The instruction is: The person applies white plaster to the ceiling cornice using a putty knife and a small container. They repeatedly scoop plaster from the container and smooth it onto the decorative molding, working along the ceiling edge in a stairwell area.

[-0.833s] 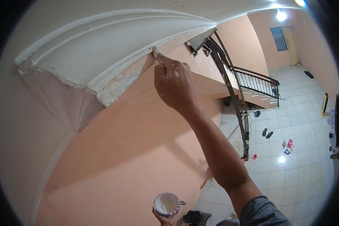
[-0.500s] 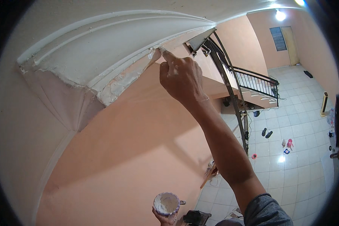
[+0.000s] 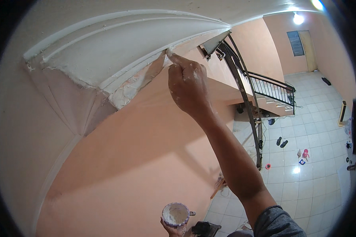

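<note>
High up, my right hand (image 3: 189, 85) reaches to the lower edge of a white cornice (image 3: 118, 55). Its index finger is stretched out, with white paste on the tip, and touches the joint between cornice and wall; the other fingers are curled in. Patchy white paste (image 3: 126, 91) coats the wall strip left of that finger. Low in the picture, my left hand (image 3: 173, 229) holds a mug (image 3: 176, 204) with a handle from below. White paste (image 3: 175, 214) lies inside it. My right palm is hidden.
The peach wall (image 3: 134, 158) fills the middle. At the left corner, a pinkish draped-looking piece (image 3: 73, 102) hangs under the cornice end. A dark metal frame (image 3: 245, 94) and a staircase railing (image 3: 271, 87) stand to the right. Far below, slippers (image 3: 281, 142) lie on the tiled floor (image 3: 288, 183).
My right fingertip has slid slightly along the cornice edge, and the hand has turned a little more upright. The left hand and mug have stayed nearly the same. The view has shifted slightly.
</note>
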`<action>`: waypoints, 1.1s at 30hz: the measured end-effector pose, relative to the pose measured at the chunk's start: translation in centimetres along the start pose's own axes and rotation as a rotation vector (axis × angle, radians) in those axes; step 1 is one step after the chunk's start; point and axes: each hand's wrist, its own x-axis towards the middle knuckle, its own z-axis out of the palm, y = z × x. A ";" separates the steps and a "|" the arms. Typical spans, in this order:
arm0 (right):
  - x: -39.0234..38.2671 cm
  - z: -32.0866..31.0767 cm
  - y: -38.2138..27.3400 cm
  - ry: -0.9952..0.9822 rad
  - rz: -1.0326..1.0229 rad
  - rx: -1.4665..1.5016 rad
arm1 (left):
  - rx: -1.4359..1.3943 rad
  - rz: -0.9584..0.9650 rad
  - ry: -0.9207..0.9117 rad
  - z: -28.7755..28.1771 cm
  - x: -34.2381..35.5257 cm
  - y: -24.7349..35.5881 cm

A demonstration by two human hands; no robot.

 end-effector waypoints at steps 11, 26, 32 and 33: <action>-2.2 -0.4 -1.3 0.011 0.022 0.055 | 0.073 0.028 0.012 1.5 -0.4 0.0; -1.4 -0.3 3.4 0.004 -0.088 0.074 | 0.017 -0.008 -0.025 0.2 0.1 0.2; -1.1 -0.6 2.6 0.014 0.071 0.161 | 0.074 0.019 0.000 0.7 -0.3 -0.1; -1.1 -0.8 2.2 -0.008 0.166 0.210 | 0.069 0.026 0.000 0.7 -0.3 0.0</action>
